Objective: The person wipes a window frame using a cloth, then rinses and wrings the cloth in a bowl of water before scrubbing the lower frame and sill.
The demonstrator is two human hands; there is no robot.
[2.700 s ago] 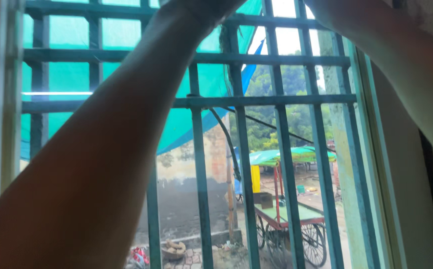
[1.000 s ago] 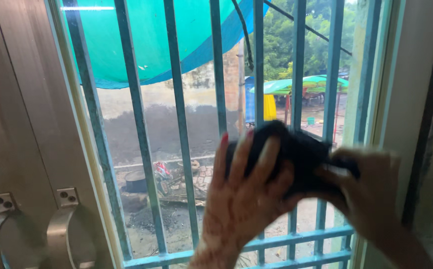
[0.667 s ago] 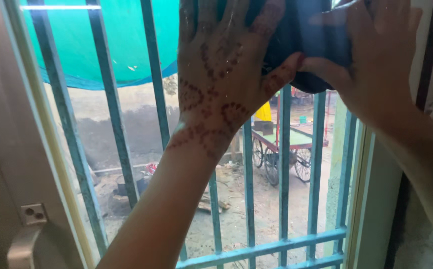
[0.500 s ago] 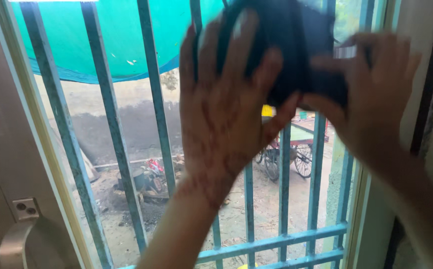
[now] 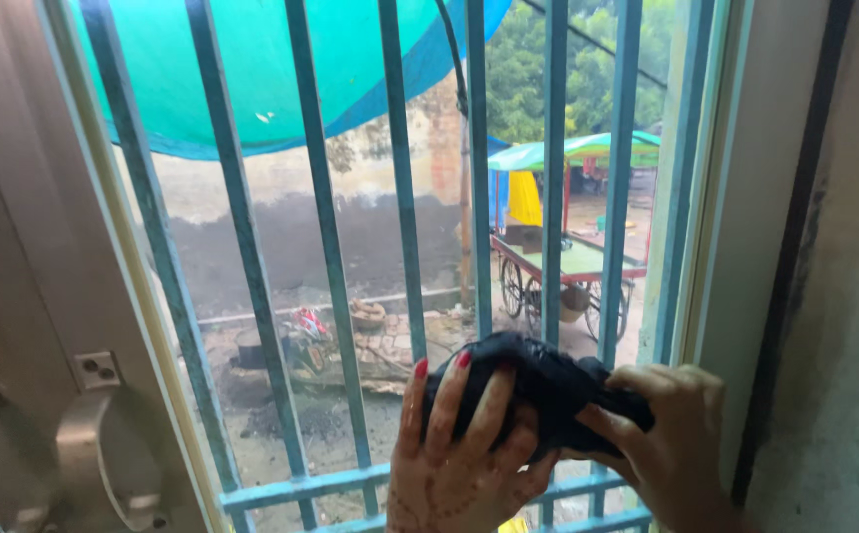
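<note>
Both hands are pressing a bunched-up black cloth (image 5: 538,390) against the teal metal window bars (image 5: 400,237), low right. Left hand (image 5: 464,454) flat across it, right hand (image 5: 662,434) pinching its end. A loose grip could drop it through the bars.

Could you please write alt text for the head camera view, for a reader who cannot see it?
Two bare hands, left hand and right hand, press a bunched black cloth against a window's teal metal bars. Metal door handles sit at lower left; outside, a cart stands under a green canopy.
</note>
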